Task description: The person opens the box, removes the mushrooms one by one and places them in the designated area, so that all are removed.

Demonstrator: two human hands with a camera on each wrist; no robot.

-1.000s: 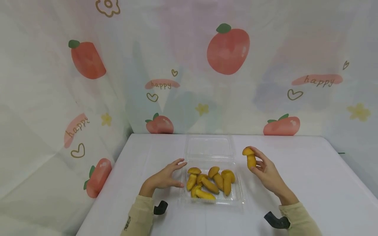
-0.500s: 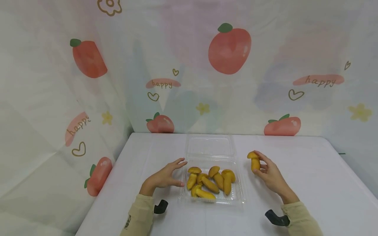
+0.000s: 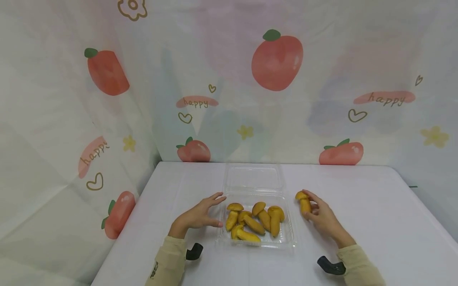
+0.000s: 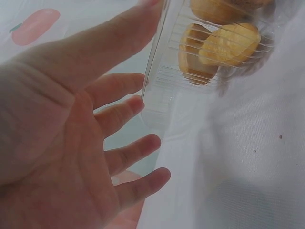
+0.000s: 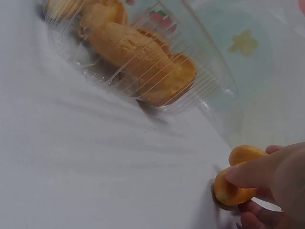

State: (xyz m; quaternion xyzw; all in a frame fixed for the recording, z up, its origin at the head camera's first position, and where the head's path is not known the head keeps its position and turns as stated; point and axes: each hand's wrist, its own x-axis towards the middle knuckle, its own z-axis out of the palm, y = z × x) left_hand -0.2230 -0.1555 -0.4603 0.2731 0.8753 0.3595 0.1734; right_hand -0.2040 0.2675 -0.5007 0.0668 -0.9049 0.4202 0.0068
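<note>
A clear plastic clamshell box [image 3: 290, 226] stands with its lid [image 3: 255, 178] folded back. Inside lie several yellow-brown mushrooms [image 3: 253, 224]. My right hand [image 3: 327, 220] pinches another mushroom [image 3: 305, 204] by thumb and fingers, to the right of the box. In the right wrist view this mushroom [image 5: 228, 191] is very near the table; whether it touches is unclear. At the box's left side is my left hand [image 3: 197, 214], fingers spread and fairly straight. The left wrist view has its fingertips [image 4: 136, 104] at the box's edge; I cannot tell if they touch it.
The table wears a white cloth [image 3: 358, 190]. A printed curtain [image 3: 229, 99] hangs behind it and along the left side. Below each wrist a black curved piece [image 3: 330, 265] sticks out by the sleeve.
My right hand has lowered the mushroom toward the table, first moving slightly right, then back left. The left hand and the box stay as they were.
</note>
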